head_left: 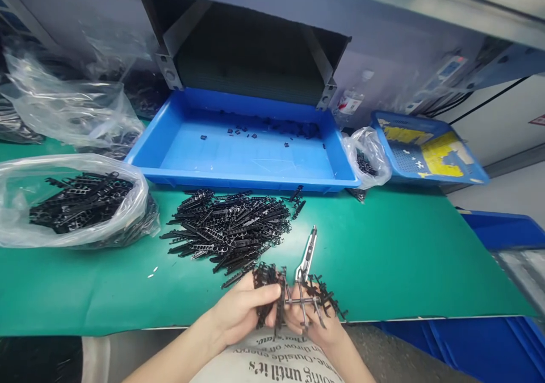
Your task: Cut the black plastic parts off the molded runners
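My left hand (244,306) is closed round a bunch of black plastic strips (266,295), its thumb pressed across them. Close beside it, my right hand (313,323) grips a branching black plastic sprue (303,301), whose thin arms stick out over the fingers. Some of the right fingers are hidden behind the parts. The two held pieces meet between my hands; whether they are joined, I cannot tell. Just beyond my right hand a utility knife (307,253) lies on the green mat. A loose pile of black plastic strips (238,224) spreads ahead of my hands.
Behind the pile stands a blue tray (251,179) with small black pieces in it. An open plastic bag (140,201) of black strips sits at left. A smaller bag (378,167), a bottle (351,102) and a blue basket (477,174) stand at back right.
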Tool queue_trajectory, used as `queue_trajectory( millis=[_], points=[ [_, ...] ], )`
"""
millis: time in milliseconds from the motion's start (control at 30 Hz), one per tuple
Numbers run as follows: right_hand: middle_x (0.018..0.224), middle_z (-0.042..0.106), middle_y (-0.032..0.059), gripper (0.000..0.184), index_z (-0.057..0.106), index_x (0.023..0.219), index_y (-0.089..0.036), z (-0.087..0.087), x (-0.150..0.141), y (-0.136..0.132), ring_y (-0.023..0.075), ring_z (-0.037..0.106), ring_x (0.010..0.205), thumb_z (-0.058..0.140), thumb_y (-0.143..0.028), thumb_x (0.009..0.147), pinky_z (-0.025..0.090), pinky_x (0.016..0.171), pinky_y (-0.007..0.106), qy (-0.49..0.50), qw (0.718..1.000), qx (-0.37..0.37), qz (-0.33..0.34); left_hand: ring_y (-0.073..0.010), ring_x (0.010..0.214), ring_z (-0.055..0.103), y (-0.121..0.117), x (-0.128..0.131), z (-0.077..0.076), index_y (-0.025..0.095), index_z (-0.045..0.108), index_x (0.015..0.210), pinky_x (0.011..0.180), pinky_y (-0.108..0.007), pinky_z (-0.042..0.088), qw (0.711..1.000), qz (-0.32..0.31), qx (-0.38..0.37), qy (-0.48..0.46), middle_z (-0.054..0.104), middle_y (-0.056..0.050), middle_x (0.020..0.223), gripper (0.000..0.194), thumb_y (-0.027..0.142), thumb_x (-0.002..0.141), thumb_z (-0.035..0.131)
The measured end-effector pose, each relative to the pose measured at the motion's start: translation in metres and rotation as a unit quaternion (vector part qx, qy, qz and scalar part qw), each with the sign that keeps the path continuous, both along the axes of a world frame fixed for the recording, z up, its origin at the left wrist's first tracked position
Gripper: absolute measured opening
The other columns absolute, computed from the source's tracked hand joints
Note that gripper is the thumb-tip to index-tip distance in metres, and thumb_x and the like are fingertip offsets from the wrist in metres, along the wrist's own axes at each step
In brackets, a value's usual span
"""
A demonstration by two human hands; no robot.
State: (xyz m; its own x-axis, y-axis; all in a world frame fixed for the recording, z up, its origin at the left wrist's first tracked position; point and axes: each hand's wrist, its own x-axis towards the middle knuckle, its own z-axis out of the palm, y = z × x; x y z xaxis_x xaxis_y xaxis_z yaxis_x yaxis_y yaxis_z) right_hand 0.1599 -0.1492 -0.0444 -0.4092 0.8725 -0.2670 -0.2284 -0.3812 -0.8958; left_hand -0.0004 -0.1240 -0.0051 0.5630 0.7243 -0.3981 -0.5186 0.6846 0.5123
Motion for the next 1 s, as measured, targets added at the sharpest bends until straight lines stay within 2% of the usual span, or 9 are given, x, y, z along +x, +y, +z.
queue_trajectory(
  millis=[100, 233, 400, 467, 600, 667, 800, 867, 1000],
  points=[
    [0.04, 0.023, -0.0081, 0.039, 0.051, 0.07, -0.024, 0.016, -0.002, 0.012, 0.0105, 0.019, 0.034, 0.053, -0.063, 0.073, 0.025, 0.031, 0.02, 0.133, 0.991, -0.02, -0.016, -0.0076, 0.049, 0.044, 0.003, -0.008, 0.003, 0.012, 0.057, 0.069, 0.045, -0.017, 0.034, 0.994, 0.099, -0.044, 0.026, 0.054, -0.002, 0.063, 0.03, 0.033, 0.061, 0.077],
    [0.047, 0.029, -0.0066, 0.017, 0.058, 0.075, -0.027, 0.042, 0.012, 0.038, 0.0104, 0.026, 0.042, 0.066, -0.042, 0.073, 0.032, 0.044, 0.021, 0.207, 0.975, 0.015, -0.078, -0.0129, 0.062, 0.051, 0.012, -0.023, 0.015, 0.013, 0.057, 0.078, 0.058, -0.022, 0.042, 0.988, 0.141, -0.056, 0.029, 0.059, -0.004, 0.071, 0.031, 0.028, 0.058, 0.077],
    [0.058, 0.04, -0.002, 0.017, 0.055, 0.067, -0.025, 0.049, 0.022, 0.05, 0.0154, 0.042, 0.056, 0.069, -0.036, 0.068, 0.038, 0.054, 0.028, 0.149, 0.981, 0.082, -0.087, -0.0111, 0.051, 0.045, 0.053, -0.021, 0.046, 0.013, 0.057, 0.086, 0.054, -0.022, 0.035, 0.972, 0.068, 0.157, 0.163, 0.05, 0.002, 0.055, 0.024, 0.029, 0.07, 0.065],
    [0.063, 0.042, -0.0007, 0.02, 0.054, 0.063, -0.023, 0.043, 0.018, 0.044, 0.016, 0.044, 0.057, 0.068, -0.036, 0.068, 0.038, 0.053, 0.029, 0.156, 0.983, 0.085, -0.054, -0.0116, 0.05, 0.043, 0.078, -0.012, 0.054, 0.013, 0.055, 0.074, 0.052, -0.022, 0.032, 0.91, 0.017, 0.279, 0.308, 0.046, 0.002, 0.05, 0.019, 0.031, 0.075, 0.06],
    [0.063, 0.044, -0.0005, 0.012, 0.058, 0.07, -0.024, 0.028, 0.009, 0.023, 0.0145, 0.045, 0.054, 0.064, -0.034, 0.072, 0.037, 0.054, 0.029, 0.192, 0.978, 0.077, -0.028, -0.0135, 0.053, 0.044, 0.126, 0.013, 0.048, 0.014, 0.046, 0.06, 0.051, -0.021, 0.026, 0.687, -0.008, 0.438, 0.579, 0.042, 0.004, 0.052, 0.024, 0.03, 0.071, 0.061],
    [0.063, 0.046, 0.0, 0.009, 0.061, 0.077, -0.025, 0.024, 0.009, 0.014, 0.0148, 0.045, 0.057, 0.061, -0.033, 0.076, 0.036, 0.055, 0.029, 0.186, 0.978, 0.087, -0.044, -0.0139, 0.055, 0.046, 0.141, 0.024, 0.041, 0.014, 0.046, 0.061, 0.052, -0.022, 0.026, 0.654, -0.009, 0.452, 0.607, 0.036, 0.005, 0.051, 0.019, 0.024, 0.075, 0.054],
    [0.064, 0.05, 0.0012, 0.012, 0.062, 0.077, -0.024, 0.02, 0.018, 0.007, 0.0153, 0.046, 0.061, 0.06, -0.035, 0.079, 0.037, 0.058, 0.029, 0.146, 0.973, 0.109, -0.141, -0.0144, 0.054, 0.046, 0.141, 0.029, 0.044, 0.016, 0.045, 0.062, 0.052, -0.022, 0.028, 0.662, -0.01, 0.45, 0.599, 0.044, 0.003, 0.053, 0.014, 0.014, 0.072, 0.054],
    [0.067, 0.051, 0.0014, 0.014, 0.062, 0.073, -0.023, 0.02, 0.023, 0.01, 0.0155, 0.047, 0.063, 0.063, -0.037, 0.077, 0.039, 0.059, 0.029, 0.135, 0.964, 0.079, -0.217, -0.0147, 0.057, 0.046, 0.126, 0.022, 0.053, 0.016, 0.046, 0.064, 0.053, -0.022, 0.03, 0.688, 0.007, 0.44, 0.578, 0.05, 0.001, 0.06, 0.013, 0.017, 0.073, 0.055],
    [0.085, 0.058, 0.0035, 0.022, 0.064, 0.077, -0.024, 0.018, 0.018, 0.023, 0.018, 0.052, 0.074, 0.074, -0.04, 0.065, 0.043, 0.062, 0.03, 0.123, 0.94, -0.026, -0.317, -0.012, 0.055, 0.042, 0.074, 0.001, 0.063, 0.017, 0.049, 0.067, 0.053, -0.021, 0.032, 0.843, 0.028, 0.328, 0.425, 0.048, 0.003, 0.06, 0.014, 0.026, 0.074, 0.057]
  ],
)
